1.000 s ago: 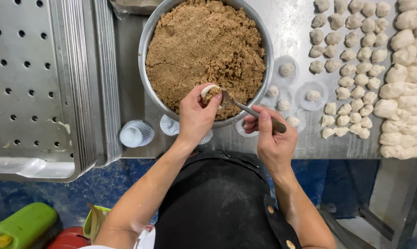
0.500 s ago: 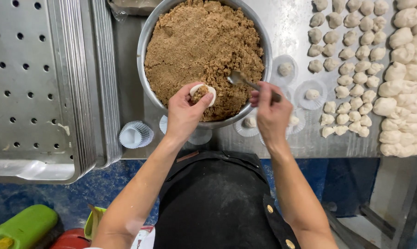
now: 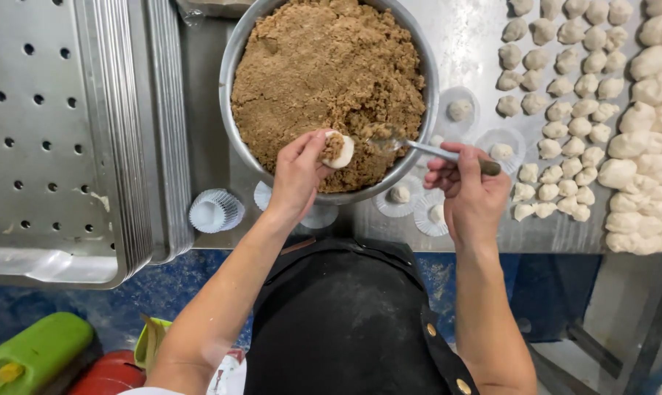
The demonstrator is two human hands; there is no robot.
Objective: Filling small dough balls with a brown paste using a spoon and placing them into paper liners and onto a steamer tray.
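Left hand (image 3: pixel 298 172) grip pinched on small dough round (image 3: pixel 340 150), brown filling now sitting in it, held over bowl rim. Right hand (image 3: pixel 471 192) grip closed round spoon (image 3: pixel 426 148), tip in filling. Half second back spoon was above the round, so scoop looks delivered, round loaded. Steel bowl (image 3: pixel 232 88) heaped with brown crumbly filling (image 3: pixel 324 66). Paper cups (image 3: pixel 214 211) on desk (image 3: pixel 463 36), some hold dough. Dough balls (image 3: pixel 558 88) in rows at right; perforated trays (image 3: pixel 53 132) stacked at left.

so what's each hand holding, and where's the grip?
Left hand pinches a flattened dough piece by its edge, filling on it. Right hand grips a spoon by the handle end.
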